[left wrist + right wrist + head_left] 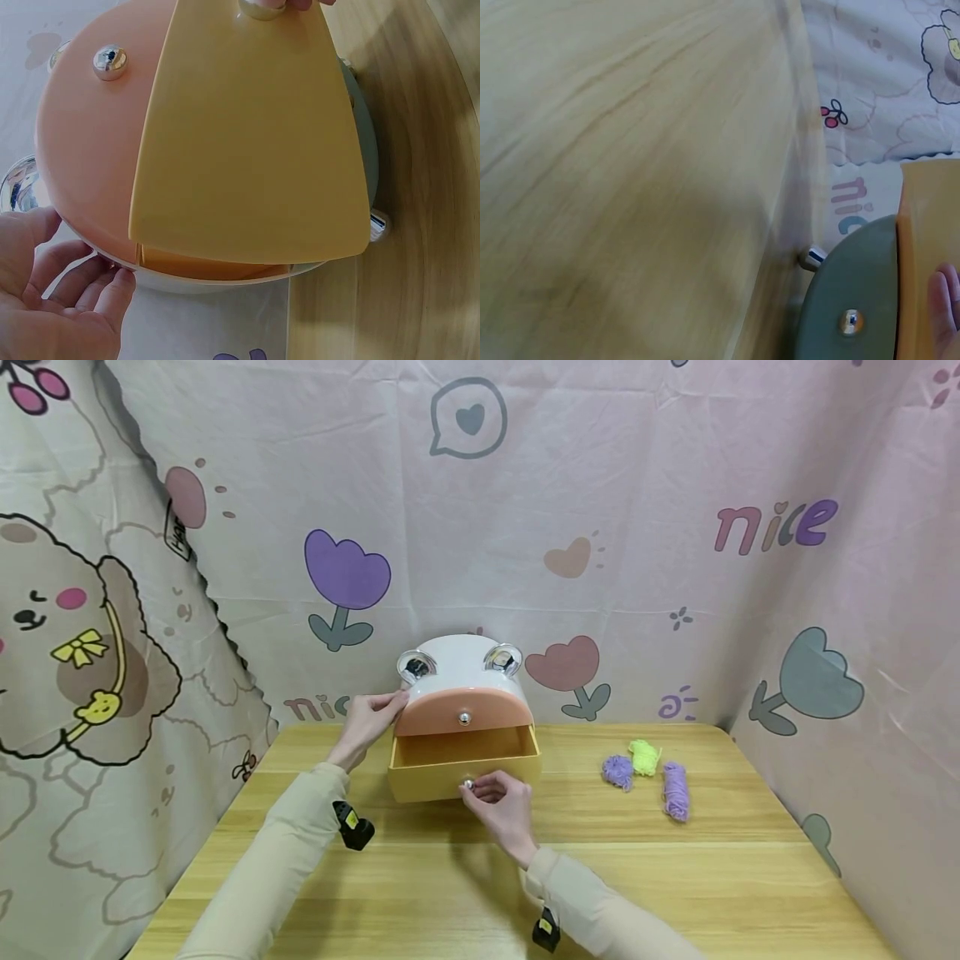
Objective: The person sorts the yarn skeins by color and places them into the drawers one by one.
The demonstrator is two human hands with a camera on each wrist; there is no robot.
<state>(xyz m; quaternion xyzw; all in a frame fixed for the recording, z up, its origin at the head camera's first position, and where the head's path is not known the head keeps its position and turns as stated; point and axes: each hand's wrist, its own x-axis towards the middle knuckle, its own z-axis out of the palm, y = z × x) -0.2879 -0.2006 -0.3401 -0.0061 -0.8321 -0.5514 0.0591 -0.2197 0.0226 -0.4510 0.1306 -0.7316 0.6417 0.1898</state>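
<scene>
Yellow drawer (427, 783) stands open from the cabinet (459, 658) on the counter (420, 902). Right hand (504, 810): fingers nearly closed, tips pinching the drawer's knob (468, 784). Left hand (366, 723): fingers bent, holding the cabinet's side rim. Green lower front (855, 281) hidden in head view. Right-wrist view crops the right hand; knob unseen there. Drawer interior only partly visible.
</scene>
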